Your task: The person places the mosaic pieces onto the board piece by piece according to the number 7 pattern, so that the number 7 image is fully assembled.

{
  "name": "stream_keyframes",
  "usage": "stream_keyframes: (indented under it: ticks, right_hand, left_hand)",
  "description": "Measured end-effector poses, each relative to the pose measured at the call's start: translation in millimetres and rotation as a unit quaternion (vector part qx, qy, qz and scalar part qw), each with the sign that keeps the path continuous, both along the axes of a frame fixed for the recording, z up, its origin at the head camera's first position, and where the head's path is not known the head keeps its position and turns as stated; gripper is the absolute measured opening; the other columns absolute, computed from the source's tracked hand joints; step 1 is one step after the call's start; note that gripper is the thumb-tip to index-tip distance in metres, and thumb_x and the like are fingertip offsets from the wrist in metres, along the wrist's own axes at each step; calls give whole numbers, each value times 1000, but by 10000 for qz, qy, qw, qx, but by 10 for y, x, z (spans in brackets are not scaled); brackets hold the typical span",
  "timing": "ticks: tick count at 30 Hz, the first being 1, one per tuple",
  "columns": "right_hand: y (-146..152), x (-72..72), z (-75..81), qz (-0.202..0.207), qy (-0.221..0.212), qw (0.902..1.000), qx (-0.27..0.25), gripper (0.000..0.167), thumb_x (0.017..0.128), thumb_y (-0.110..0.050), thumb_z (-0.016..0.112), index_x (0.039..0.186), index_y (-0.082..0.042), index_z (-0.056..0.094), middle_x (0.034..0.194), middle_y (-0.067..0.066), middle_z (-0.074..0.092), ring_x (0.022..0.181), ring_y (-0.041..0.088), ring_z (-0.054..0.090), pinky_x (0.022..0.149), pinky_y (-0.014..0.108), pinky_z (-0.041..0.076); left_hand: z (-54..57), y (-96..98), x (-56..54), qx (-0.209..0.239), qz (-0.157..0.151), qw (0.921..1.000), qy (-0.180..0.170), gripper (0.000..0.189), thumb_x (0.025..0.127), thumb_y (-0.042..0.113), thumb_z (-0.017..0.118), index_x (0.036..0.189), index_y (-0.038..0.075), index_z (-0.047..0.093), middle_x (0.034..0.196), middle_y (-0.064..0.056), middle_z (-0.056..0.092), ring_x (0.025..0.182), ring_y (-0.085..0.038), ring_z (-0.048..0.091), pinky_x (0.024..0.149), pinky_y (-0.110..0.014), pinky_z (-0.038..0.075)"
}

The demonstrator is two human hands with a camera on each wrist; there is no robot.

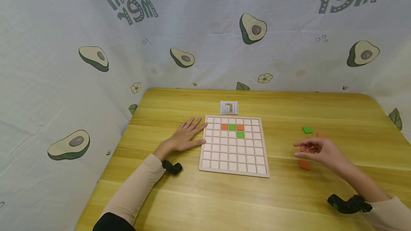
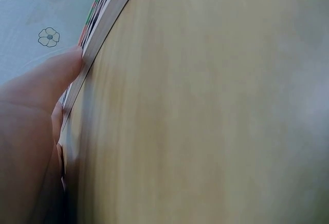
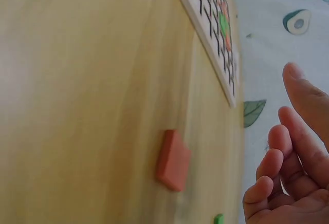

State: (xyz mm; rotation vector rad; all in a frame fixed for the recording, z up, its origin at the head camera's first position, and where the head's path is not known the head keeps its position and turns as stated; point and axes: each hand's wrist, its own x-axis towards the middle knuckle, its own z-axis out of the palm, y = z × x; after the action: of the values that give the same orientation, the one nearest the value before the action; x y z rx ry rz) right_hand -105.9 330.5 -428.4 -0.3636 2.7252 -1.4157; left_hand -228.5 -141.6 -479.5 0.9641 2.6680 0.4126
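Observation:
A pale wooden grid board (image 1: pixel 232 157) lies flat on the table. In its upper rows sit an orange tile (image 1: pixel 224 126), a green tile (image 1: pixel 232 127), a second orange tile (image 1: pixel 239 127), and below that a second green tile (image 1: pixel 240 134). My left hand (image 1: pixel 183 137) rests with fingers spread, thumb and index tip touching the board's left edge. To the right of the board my right hand (image 1: pixel 322 152) hovers holding nothing, thumb and index finger apart, the others loosely bent. Near it lie a loose orange tile (image 1: pixel 304 164), another partly hidden orange tile (image 1: pixel 321 135) and a green tile (image 1: pixel 307 129).
Behind the board lies a small printed card (image 1: pixel 229 107) with a coloured grid pattern. The yellow wooden table (image 1: pixel 224 202) meets a white curtain (image 1: pixel 205 31) with avocado prints at the back and left. Black wrist cameras sit on both wrists.

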Motion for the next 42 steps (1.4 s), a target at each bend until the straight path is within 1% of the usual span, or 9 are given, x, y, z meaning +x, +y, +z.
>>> stream_keyframes:
  ticks: [6, 10, 15, 17, 22, 30, 36, 42]
  right_hand:
    - [107, 108, -92, -171, -160, 9997, 75, 27, 87, -3, 76, 111, 9, 69, 84, 2, 62, 72, 13, 58, 61, 23, 50]
    - [143, 161, -146, -359, -413, 9984, 128, 29, 88, -6, 77, 112, 8, 69, 85, 1, 63, 72, 12, 57, 60, 23, 49]
    - [167, 197, -196, -497, -494, 9971, 282, 31, 87, -10, 79, 112, 6, 70, 84, 0, 63, 69, 12, 55, 58, 24, 47]
    - [180, 204, -217, -487, -463, 9972, 334, 30, 86, -9, 80, 111, 6, 71, 83, 0, 63, 68, 12, 53, 57, 24, 45]
    - [236, 209, -278, -377, -421, 9980, 267, 30, 84, -5, 81, 109, 8, 71, 82, 1, 62, 67, 12, 48, 54, 26, 41]
    - [297, 225, -341, -174, -610, 9979, 118, 33, 80, 0, 82, 109, 11, 70, 83, 5, 61, 65, 12, 45, 53, 27, 39]
    - [329, 211, -386, -29, -459, 9989, 85, 29, 79, 2, 82, 105, 10, 71, 81, 5, 59, 64, 13, 45, 52, 27, 39]
    - [332, 199, -411, 84, -72, 9996, 269, 23, 78, 2, 83, 99, 5, 73, 75, 2, 55, 61, 12, 43, 50, 27, 36]
  left_hand:
    - [-13, -9, -2, -1, -8, 10000, 3, 74, 101, 65, 35, 162, 32, 8, 167, -2, -6, 151, -25, -12, 119, -46, -8]
    - [-28, -9, -11, 7, -6, 10000, 5, 74, 101, 66, 34, 161, 32, 7, 167, -2, -6, 151, -25, -12, 119, -46, -8]
    - [-33, -8, -20, -21, 13, 10000, 19, 75, 100, 67, 34, 161, 34, 6, 167, -2, -6, 151, -25, -12, 119, -46, -8]
    - [-29, -9, -20, -24, 14, 10000, 11, 75, 100, 67, 34, 161, 34, 6, 167, -2, -6, 151, -25, -12, 119, -46, -8]
    - [-12, -13, -11, -19, 13, 10000, -20, 75, 100, 67, 34, 161, 34, 6, 167, -2, -6, 151, -25, -12, 119, -46, -9]
    - [-4, -11, -7, -19, -10, 10000, -19, 75, 100, 66, 34, 161, 32, 7, 166, -1, -7, 151, -24, -13, 119, -45, -9]
    - [16, -10, -2, 47, -9, 10000, -33, 75, 100, 65, 35, 162, 31, 8, 167, -2, -6, 151, -25, -12, 119, -46, -8]
    - [-4, -10, 0, 13, -32, 10000, 49, 75, 101, 63, 36, 162, 29, 8, 167, -4, -5, 151, -26, -11, 119, -47, -8]
